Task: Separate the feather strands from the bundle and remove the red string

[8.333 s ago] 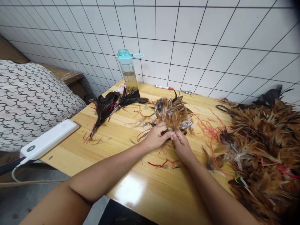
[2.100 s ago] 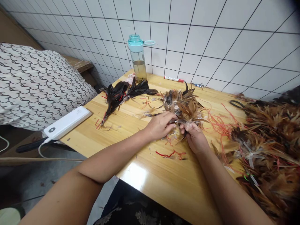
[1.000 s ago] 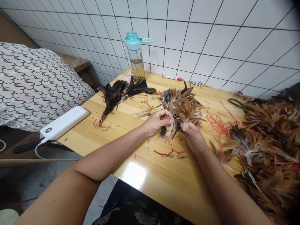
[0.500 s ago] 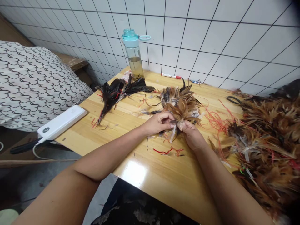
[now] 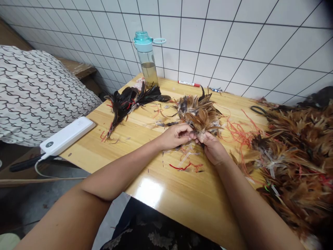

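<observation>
Both hands meet at the quill end of a fanned brown feather bunch (image 5: 204, 119) in the middle of the table. My right hand (image 5: 213, 147) is closed, pinching the base of that bunch between thumb and fingers. My left hand (image 5: 177, 136) is closed too, its fingertips pressed together at the bunch's left side; whether they hold a quill or the base itself is too small to tell. A pile of brown feathers (image 5: 194, 104) lies just behind the bunch. In front of the hands rest a pale strip (image 5: 185, 159) and a red thread (image 5: 183, 168).
Black feathers (image 5: 125, 104) lie at the left, near a water bottle (image 5: 148, 62). A red-and-white marker (image 5: 189, 83) lies along the tiled wall. Tangled orange string (image 5: 240, 132) and a large brown feather heap (image 5: 299, 156) cover the right side. A white power bank (image 5: 69, 134) overhangs the left edge.
The pale strip, which hung from the bunch below my fingers, now lies on the table in front of my hands. My fingertips have come closer together at the bunch's base.
</observation>
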A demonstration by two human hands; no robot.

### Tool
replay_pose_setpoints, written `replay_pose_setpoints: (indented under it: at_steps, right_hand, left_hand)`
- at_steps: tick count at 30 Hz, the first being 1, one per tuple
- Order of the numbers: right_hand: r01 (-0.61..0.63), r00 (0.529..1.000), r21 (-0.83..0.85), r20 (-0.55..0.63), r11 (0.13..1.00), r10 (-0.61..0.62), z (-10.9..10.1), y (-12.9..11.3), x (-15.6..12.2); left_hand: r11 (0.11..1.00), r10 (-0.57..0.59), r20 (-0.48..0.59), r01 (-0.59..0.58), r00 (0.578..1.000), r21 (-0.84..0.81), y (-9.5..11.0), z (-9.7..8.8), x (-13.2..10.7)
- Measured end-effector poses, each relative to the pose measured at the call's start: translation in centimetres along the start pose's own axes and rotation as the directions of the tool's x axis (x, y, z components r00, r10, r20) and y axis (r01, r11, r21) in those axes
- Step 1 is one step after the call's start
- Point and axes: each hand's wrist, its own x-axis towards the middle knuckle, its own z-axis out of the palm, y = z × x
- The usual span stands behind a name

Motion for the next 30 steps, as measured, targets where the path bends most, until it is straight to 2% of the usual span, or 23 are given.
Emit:
replay_pose_setpoints:
  at_steps: [3,5,6,8,10,13,17,21,27,30]
  right_hand:
    - [-0.004,1.000,0.005,-0.013,1.000,0.004,0.0,0.1,0.1]
    - [-0.027,0.998,0.034,-0.058,0.999,0.029,0.0,0.0,0.1]
    - [-0.043,0.994,0.062,-0.094,0.997,0.048,0.0,0.0,0.1]
    - [-0.071,0.982,0.132,-0.164,0.989,0.093,0.1,-0.1,0.2]
    - [-0.083,0.972,0.179,-0.204,0.980,0.120,0.1,-0.2,0.2]
    - [-0.069,0.968,0.197,-0.225,0.978,0.113,0.2,-0.2,0.3]
    - [-0.032,0.969,0.195,-0.235,0.980,0.078,0.3,0.0,0.3]
    - [-0.019,0.975,0.133,-0.219,0.991,0.048,0.3,0.3,0.3]
    - [-0.007,0.977,0.019,-0.211,1.000,0.011,0.3,0.8,0.3]
    - [-0.013,0.975,-0.016,-0.223,1.000,0.009,0.4,0.9,0.3]
  left_hand:
    - [0.982,0.053,-0.074,-0.038,0.996,0.187,0.3,-0.4,0.0]
    - [0.980,0.015,-0.085,0.002,0.996,0.198,0.7,-0.8,0.0]
    - [0.981,-0.016,-0.051,0.025,0.999,0.190,1.0,-1.0,-0.1]
    - [0.976,-0.057,0.093,0.036,0.994,0.213,1.8,-1.4,-0.3]
    - [0.954,-0.045,0.241,-0.030,0.970,0.299,2.7,-1.4,-0.4]
    - [0.888,-0.028,0.334,-0.131,0.942,0.442,3.5,-0.9,-0.7]
    - [0.776,-0.082,0.366,-0.171,0.927,0.607,3.3,0.4,-0.9]
    - [0.712,-0.130,0.370,-0.173,0.920,0.680,2.9,1.2,-1.0]
    - [0.701,-0.132,0.363,-0.172,0.922,0.692,2.5,1.5,-1.0]
    - [0.750,-0.114,0.349,-0.150,0.930,0.645,2.5,1.2,-1.0]
